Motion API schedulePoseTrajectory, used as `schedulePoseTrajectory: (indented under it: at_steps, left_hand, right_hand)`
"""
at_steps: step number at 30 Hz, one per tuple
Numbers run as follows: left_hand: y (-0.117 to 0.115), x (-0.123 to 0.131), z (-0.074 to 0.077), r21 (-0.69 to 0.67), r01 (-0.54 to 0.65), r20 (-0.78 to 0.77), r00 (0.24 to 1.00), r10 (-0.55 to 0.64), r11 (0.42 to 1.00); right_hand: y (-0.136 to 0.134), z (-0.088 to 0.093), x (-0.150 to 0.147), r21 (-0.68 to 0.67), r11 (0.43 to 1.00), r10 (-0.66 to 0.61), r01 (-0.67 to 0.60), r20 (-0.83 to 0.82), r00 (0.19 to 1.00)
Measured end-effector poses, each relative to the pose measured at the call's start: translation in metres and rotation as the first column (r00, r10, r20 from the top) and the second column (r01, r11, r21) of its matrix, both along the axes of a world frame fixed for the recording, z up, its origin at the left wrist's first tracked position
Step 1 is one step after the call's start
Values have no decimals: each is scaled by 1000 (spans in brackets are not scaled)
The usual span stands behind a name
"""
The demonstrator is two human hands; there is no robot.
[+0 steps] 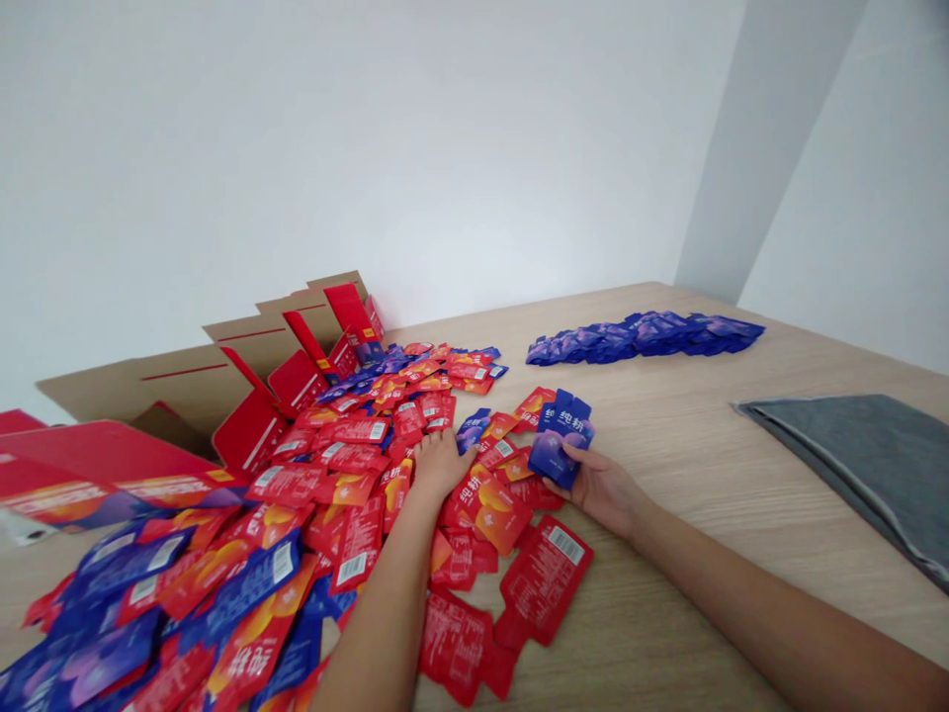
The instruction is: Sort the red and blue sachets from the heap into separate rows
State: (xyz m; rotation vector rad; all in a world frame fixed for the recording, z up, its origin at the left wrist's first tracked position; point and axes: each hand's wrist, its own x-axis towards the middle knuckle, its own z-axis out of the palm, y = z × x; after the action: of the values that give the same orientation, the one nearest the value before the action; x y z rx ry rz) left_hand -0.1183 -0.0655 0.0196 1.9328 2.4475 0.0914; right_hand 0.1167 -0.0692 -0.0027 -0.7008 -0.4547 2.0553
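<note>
The right hand [602,487] clamps a stack of purple-blue foil sachets [561,435] clear of the mixed red-and-blue sachet heap [348,465], where the slack-fingered left hand [443,463] rests.

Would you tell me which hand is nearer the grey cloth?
Right. The right hand, holding purple packets, lies left of the grey cloth; the left hand rests farther left on the red pile.

Your held sachets [561,435] are purple-blue with white lettering. The sachet pile [348,465] mixes red-orange and blue; right of the pile, the sachet row [645,336] is purple-blue, the cloth [867,445] grey.
</note>
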Motion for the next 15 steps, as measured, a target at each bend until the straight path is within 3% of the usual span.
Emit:
schedulePoseTrajectory:
  at_steps: [4,8,15]
  left_hand:
    - [2,3,0,11,12,73,997,-12,1000]
    - [2,12,2,10,-26,-4,1000,26,1000]
    - [2,4,10,173,23,76,996,-36,985]
  right_hand:
    - [1,-3,0,13,1000,-6,6,3,1000]
    - [2,-5,-1,14,1000,-12,13,-9,1000]
    - [1,-4,0,38,999,15,-13,-36,999]
